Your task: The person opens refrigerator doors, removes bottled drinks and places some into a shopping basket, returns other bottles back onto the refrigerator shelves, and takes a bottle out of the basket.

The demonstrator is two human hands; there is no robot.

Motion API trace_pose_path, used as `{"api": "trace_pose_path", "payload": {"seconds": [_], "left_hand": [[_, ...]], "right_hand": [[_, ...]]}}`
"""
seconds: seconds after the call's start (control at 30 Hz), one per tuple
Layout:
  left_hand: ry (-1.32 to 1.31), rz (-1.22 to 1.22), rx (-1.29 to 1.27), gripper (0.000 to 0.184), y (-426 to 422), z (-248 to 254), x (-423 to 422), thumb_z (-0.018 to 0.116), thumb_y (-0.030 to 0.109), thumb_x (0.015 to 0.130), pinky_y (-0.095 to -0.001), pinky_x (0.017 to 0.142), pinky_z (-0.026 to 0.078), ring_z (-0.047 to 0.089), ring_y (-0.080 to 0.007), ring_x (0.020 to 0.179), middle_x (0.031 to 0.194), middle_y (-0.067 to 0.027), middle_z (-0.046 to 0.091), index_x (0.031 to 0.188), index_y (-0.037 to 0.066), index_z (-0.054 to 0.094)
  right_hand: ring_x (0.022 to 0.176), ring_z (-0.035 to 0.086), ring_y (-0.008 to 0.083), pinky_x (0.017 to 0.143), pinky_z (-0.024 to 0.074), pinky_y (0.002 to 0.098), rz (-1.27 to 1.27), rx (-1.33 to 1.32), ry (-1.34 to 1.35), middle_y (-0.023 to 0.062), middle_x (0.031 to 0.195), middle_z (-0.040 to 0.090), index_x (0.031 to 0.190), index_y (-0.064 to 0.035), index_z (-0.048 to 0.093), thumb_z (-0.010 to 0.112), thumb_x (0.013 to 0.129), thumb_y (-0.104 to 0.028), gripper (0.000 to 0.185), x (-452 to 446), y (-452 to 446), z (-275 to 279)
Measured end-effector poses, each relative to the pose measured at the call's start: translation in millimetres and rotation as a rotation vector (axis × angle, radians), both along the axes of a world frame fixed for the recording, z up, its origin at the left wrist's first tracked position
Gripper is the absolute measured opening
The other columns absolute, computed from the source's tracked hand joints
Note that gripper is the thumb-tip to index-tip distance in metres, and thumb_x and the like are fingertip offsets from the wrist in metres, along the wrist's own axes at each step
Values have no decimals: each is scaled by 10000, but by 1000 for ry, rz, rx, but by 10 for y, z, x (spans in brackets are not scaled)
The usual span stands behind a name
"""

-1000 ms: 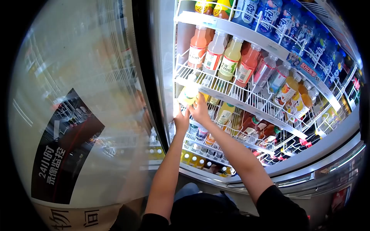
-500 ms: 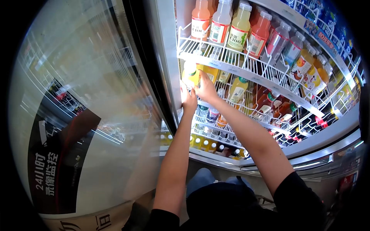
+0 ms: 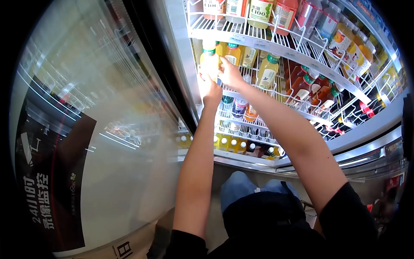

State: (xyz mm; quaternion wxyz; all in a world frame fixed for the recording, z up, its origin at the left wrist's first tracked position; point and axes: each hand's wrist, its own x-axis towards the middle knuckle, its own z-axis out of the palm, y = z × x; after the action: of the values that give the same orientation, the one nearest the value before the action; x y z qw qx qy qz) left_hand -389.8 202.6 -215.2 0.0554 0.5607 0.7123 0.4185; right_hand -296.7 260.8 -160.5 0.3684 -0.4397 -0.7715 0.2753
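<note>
A yellow bottle with a green band [image 3: 209, 58] stands upright at the left end of the second shelf in view, brightly lit. My left hand [image 3: 210, 90] is wrapped round its lower part. Against the bottle's right side rests my right hand [image 3: 230, 73], its fingers bent around it. Just right of it are another yellow bottle [image 3: 231, 53] and a paler yellow bottle [image 3: 268, 71] behind the wire rail. The fingertips on the far side of the held bottle are hidden.
An open glass door [image 3: 125, 172] with a dark sticker fills the left side. Above my hands runs a wire shelf edge [image 3: 258, 42] with juice bottles. Lower down are more shelves of bottles and the fridge's bottom sill [image 3: 246, 164]. Dark red bottles lie tilted at right.
The view has tilted down, so the upper shelves have slid up and out of frame. Both hands have stayed on the yellow bottle, which now shows more upright among the bottles of its shelf.
</note>
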Motion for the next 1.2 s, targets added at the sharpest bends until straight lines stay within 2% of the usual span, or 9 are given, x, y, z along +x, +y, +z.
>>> {"api": "trace_pose_path", "payload": {"seconds": [0.17,0.2,0.3,0.33,0.4,0.5,0.7,0.83,1.2], "left_hand": [[563,87,327,798,489,-820,-113,572,-36,759,-432,1121,306,360,-416,1347,1479,-278,320,1478,-54,226],[180,47,270,797,257,-554,7,565,-33,764,-433,1107,325,355,-416,1351,1485,-281,311,1485,-43,224],[498,202,-9,761,427,-1117,-50,531,-26,778,-447,1056,384,381,-462,1310,1462,-326,320,1479,-46,238],[165,193,88,709,122,-755,100,480,-3,796,-455,927,443,514,-446,1068,1171,-275,511,1476,-27,280],[-345,114,-27,649,-535,121,410,432,-1,801,-470,826,487,639,-442,885,949,-282,678,1444,-34,345],[-303,-41,208,654,-609,-62,475,428,-29,782,-474,865,474,626,-450,958,1023,-316,652,1432,-47,353],[-556,-61,40,597,-1145,365,999,436,-6,875,-425,1053,403,500,-402,1256,1419,-292,426,1460,-40,322],[-502,-123,33,511,-1366,546,1229,451,26,931,-377,955,476,607,-330,1129,1279,-237,586,1439,20,390],[-739,-330,80,392,-2375,1192,2591,468,55,984,-293,850,486,625,-175,984,1183,-112,624,1376,70,477]], "right_hand": [[1238,570,296,998,468,348,209,-19,-25,226,1334,571,1522,-50,255,543,912,-1,676,215,-32,-103],[1239,568,306,997,467,346,201,-52,-1,232,1344,561,1519,-40,260,531,916,-4,663,256,-113,-63],[1210,589,306,990,474,334,217,-79,15,243,1328,570,1512,-24,275,478,925,-1,621,377,-336,73],[1188,604,301,986,480,328,226,-99,16,238,1317,580,1510,-21,280,453,922,7,614,412,-401,72],[1112,648,282,958,506,315,235,-120,98,250,1266,610,1500,-12,302,388,894,45,614,548,-603,30],[1156,619,281,972,497,321,231,-273,222,267,1302,577,1504,-12,295,346,869,91,645,786,-1041,203],[1242,545,262,1035,451,322,322,-422,480,222,1366,519,1515,-11,264,380,892,95,643,1445,-1355,232],[1208,562,210,1000,464,304,298,-358,414,170,1320,561,1428,33,399,441,928,26,502,1812,-1587,344],[1167,578,180,973,468,288,149,-489,743,129,1304,581,1410,6,446,532,985,-102,447,3635,-2942,545]]}}
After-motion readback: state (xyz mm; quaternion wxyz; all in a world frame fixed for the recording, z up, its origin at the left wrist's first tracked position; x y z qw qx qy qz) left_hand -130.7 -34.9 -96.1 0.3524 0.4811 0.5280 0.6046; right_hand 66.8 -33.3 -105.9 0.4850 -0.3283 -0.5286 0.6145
